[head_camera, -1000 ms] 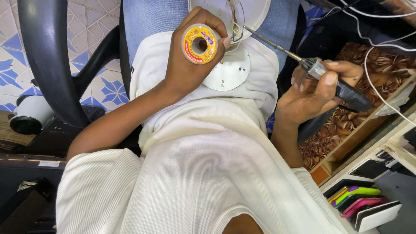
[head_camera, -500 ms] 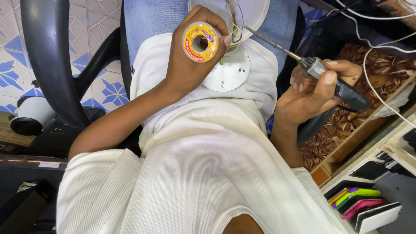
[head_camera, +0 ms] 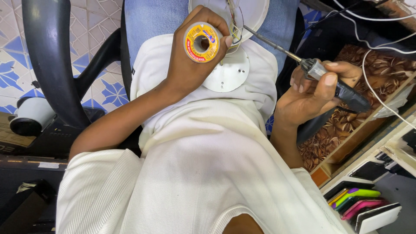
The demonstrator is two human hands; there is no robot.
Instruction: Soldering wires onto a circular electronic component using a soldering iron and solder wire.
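The left hand (head_camera: 188, 65) is closed around a yellow solder spool (head_camera: 201, 42), above the white disc (head_camera: 227, 73) on the lap. The right hand (head_camera: 314, 89) grips the soldering iron (head_camera: 320, 73) firmly, with its tip at the wires (head_camera: 235, 30).

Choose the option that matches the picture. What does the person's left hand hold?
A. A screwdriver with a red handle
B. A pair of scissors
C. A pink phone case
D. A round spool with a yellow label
D. The left hand grips a round spool with a yellow label, next to a white disc on the lap, while the right hand holds a soldering iron.
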